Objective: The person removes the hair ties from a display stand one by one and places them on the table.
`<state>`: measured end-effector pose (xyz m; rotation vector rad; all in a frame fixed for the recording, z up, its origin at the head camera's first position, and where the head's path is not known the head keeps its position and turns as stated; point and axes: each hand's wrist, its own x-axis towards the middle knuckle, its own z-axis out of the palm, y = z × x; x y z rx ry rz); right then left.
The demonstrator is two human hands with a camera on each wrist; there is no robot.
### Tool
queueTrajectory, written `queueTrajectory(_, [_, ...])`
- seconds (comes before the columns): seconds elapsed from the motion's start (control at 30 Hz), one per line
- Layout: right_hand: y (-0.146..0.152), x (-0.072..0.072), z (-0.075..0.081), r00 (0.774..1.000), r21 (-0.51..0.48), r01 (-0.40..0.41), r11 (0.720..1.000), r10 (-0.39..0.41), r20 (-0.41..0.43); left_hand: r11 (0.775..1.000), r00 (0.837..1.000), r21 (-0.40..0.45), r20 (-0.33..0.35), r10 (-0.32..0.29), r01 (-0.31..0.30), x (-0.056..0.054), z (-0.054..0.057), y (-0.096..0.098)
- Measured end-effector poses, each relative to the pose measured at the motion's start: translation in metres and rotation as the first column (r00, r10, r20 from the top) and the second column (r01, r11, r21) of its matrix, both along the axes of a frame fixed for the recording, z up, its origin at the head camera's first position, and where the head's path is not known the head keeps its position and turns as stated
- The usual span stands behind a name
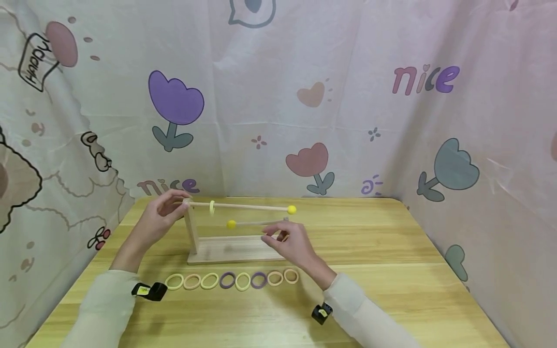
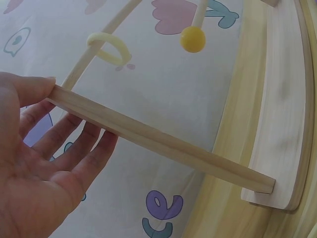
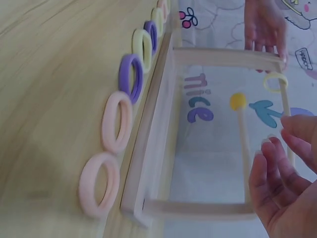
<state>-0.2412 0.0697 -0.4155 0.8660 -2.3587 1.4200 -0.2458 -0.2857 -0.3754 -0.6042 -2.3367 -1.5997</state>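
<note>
With thumb and fingers, my left hand point(image 1: 162, 215) grips the top of the left post point(image 2: 163, 141) of a wooden stand. A thin upper rod point(image 1: 254, 207) runs right from that post to a yellow ball point(image 1: 292, 210). A pale yellow ring point(image 1: 212, 209) hangs on this rod near the post. My right hand point(image 1: 292, 244) is in front of the right post point(image 3: 198, 208), thumb and bent fingers apart, holding nothing. Behind its fingers, a lower rod point(image 1: 254, 224) points left from the right post and ends in another yellow ball point(image 3: 238, 101).
In front of the stand's flat base point(image 1: 230, 249), several rings lie in a row on the wooden table point(image 1: 243, 321), including a purple ring point(image 3: 123, 82) and a pink ring point(image 3: 86, 186). A printed curtain point(image 1: 261, 96) hangs behind the table and along both sides.
</note>
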Motion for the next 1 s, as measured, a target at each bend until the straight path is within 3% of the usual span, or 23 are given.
queueTrajectory(0.33, [-0.027, -0.003, 0.001, 0.999, -0.017, 0.034, 0.999, -0.034, -0.026, 1.0, 1.0, -0.001, -0.013, 0.005, -0.005, -0.001, 0.0, 0.001])
queueTrajectory(0.73, [-0.042, -0.002, 0.004, 0.999, -0.016, 0.044, 0.999, -0.044, 0.002, 1.0, 1.0, -0.006, -0.014, 0.012, -0.012, -0.001, 0.001, 0.002])
queueTrajectory(1.0, [-0.052, -0.007, 0.003, 0.999, -0.068, 0.035, 0.997, -0.036, -0.01, 1.0, 1.0, -0.005, -0.006, 0.016, -0.016, 0.0, 0.0, 0.002])
